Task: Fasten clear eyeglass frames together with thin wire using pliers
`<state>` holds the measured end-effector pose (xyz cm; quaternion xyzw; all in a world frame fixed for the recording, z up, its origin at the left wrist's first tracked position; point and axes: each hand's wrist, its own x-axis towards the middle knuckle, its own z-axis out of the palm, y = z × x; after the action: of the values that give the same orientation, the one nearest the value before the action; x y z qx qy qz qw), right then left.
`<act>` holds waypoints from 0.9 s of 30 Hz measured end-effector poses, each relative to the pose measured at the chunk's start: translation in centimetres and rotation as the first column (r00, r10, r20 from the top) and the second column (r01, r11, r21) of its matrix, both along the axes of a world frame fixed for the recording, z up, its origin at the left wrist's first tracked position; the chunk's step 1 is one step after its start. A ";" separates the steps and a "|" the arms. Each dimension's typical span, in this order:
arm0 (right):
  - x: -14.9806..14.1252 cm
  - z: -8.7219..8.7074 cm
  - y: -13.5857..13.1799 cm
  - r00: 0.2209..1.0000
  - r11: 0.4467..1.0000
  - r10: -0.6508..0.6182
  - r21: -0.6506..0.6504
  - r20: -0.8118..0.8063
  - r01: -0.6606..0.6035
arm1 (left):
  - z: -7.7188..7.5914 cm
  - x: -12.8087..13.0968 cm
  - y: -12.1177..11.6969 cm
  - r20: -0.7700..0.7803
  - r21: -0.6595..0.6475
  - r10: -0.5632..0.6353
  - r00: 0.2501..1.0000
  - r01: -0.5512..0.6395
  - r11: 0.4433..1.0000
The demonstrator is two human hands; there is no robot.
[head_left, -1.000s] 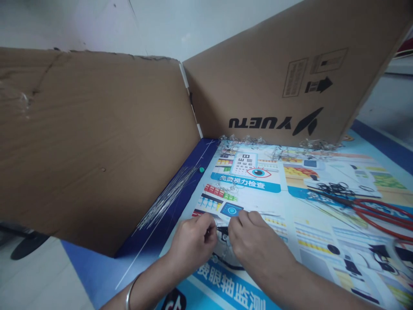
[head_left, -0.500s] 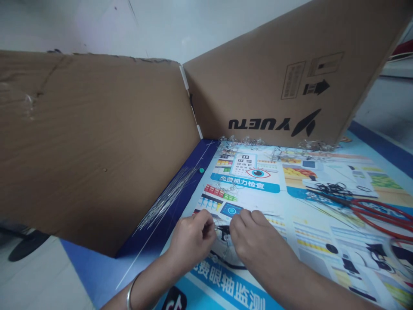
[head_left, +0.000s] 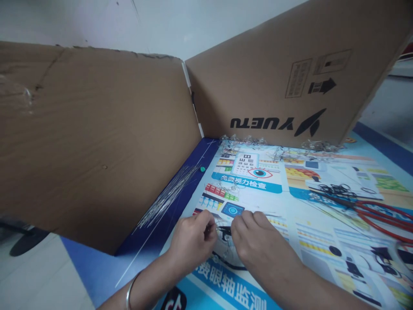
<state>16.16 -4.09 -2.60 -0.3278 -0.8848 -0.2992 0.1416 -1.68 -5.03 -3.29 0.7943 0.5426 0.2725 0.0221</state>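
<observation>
My left hand [head_left: 194, 237] is closed in a pinch, and whatever lies between its fingertips is too small and hidden to name. Close beside it, my right hand [head_left: 254, 237] is curled around a dark tool with a slim pointed tip [head_left: 223, 230], most of it covered by the fingers. That tip points left, toward the left fingertips. Below and between the hands are small clear pieces and a black cord [head_left: 230, 265] on the printed mat [head_left: 258, 202]. A bundle of thin pale wires [head_left: 171, 193] lies on the mat's dark blue strip to the left.
Two cardboard panels [head_left: 106, 129] stand upright, meeting in a corner. Clear tangled pieces [head_left: 319, 146] line the right panel's foot. Red-handled scissors [head_left: 380, 215] lie at the right beside black loops [head_left: 332, 189]. A small green object [head_left: 202, 169] sits near the wires.
The tool's tip shows slightly more between my hands as my right hand shifts a little to the right. My left hand stays nearly in place. The view has moved slightly.
</observation>
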 end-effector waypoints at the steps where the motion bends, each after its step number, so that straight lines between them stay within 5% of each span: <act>1: 0.0 0.0 0.0 1.000 1.000 0.009 0.005 -0.007 -0.009 | 0.0 0.0 0.0 0.002 -0.001 -0.003 1.000 0.003 1.000; 27: 0.0 -0.2 0.1 1.000 0.998 0.017 -0.067 -0.023 -0.019 | 0.1 0.5 -0.4 -0.106 0.097 -0.054 0.993 0.064 0.993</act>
<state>16.13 -4.03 -2.78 -0.3279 -0.8957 -0.2641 0.1433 -1.21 -5.38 -3.21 0.8231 0.5050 0.2572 -0.0376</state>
